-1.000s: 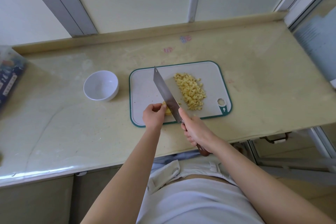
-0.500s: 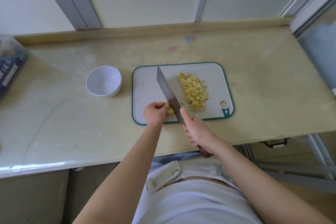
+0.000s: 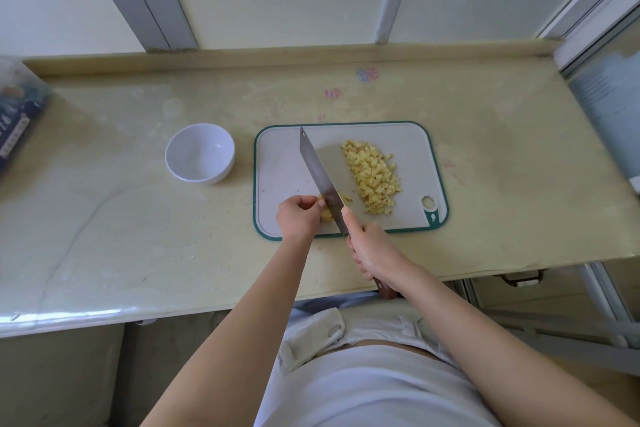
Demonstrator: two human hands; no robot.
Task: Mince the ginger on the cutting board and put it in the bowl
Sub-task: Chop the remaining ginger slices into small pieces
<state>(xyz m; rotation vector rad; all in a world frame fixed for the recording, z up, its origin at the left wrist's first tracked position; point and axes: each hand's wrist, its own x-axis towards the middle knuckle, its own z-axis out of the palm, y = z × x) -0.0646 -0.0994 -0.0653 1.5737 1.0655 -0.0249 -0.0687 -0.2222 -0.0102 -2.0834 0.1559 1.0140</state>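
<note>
Head view: my left hand (image 3: pixel 298 218) pinches the yellow ginger chunk (image 3: pixel 326 214) steady on the white, green-rimmed cutting board (image 3: pixel 282 163) so my right hand (image 3: pixel 375 250), wrapped round the broad steel cleaver (image 3: pixel 318 173), slices safely; the diced ginger pile (image 3: pixel 374 177) lies aside.

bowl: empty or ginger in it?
Empty. The bowl shows a bare white inside; the chopped ginger lies on the cutting board.

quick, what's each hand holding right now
Left hand: pinches the small yellow ginger chunk.
Right hand: grips the wide steel-bladed knife by its handle.
</note>
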